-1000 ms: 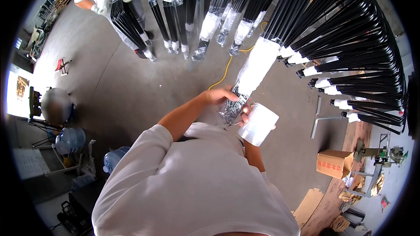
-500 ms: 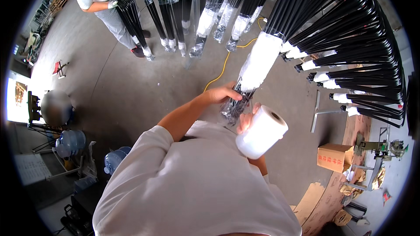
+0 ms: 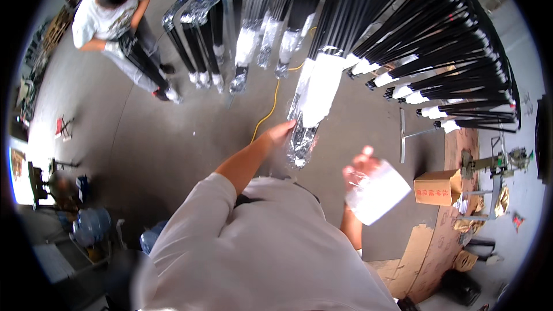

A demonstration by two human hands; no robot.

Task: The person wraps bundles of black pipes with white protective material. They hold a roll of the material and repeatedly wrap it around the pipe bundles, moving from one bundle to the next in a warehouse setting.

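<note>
A bundle of long black tubes (image 3: 337, 20) slants down toward me. White sheet wrap (image 3: 322, 83) covers its lower part, and crinkled clear film (image 3: 303, 141) encloses the near end. My left hand (image 3: 280, 132) grips that end from the left, the thumb at its edge and the other fingers hidden behind. Off to the right, apart from the bundle, my right hand (image 3: 364, 167) holds a white roll of stretch film (image 3: 380, 194), smeared by motion. Its fingertips show past the roll, with shiny film strands over them.
More black tube bundles (image 3: 449, 52) fan out at right, others (image 3: 199, 34) stand at far left. A co-worker (image 3: 112, 17) bends over another bundle. A yellow cord (image 3: 268, 115) crosses the floor. A cardboard box (image 3: 435, 189) stands at right, water bottles (image 3: 92, 226) at left.
My right hand and the roll have moved right, away from the bundle's end. My left hand has shifted to the end's left edge. The co-worker now bends lower over their bundle.
</note>
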